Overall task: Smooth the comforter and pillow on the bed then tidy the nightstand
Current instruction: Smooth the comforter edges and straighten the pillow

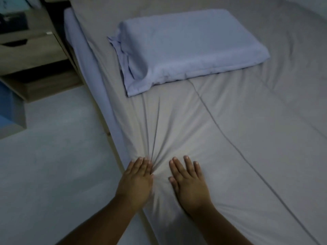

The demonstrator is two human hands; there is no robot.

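Comforter (pixel 230 138) covers the bed, grey, mostly flat. Both hands flat on it near the left bed edge, fingers extended, gripping nothing. Left hand (pixel 137 181) sits at the edge; right hand (pixel 190 183) just beside it, inboard. Creases (pixel 154 128) fan out from between the hands and run away toward the pillow (pixel 187 48), which lies ahead, long axis across the bed. Likely stroke: along the crease lines, toward the pillow. Nightstand (pixel 33 55) far left, untouched.

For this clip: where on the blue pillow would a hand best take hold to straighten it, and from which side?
Probably the loose, crumpled case flap at the pillow's left end, approached from the bed edge by the left hand. That slack fabric gives fingers a pinch; the rest looks plump and taut.
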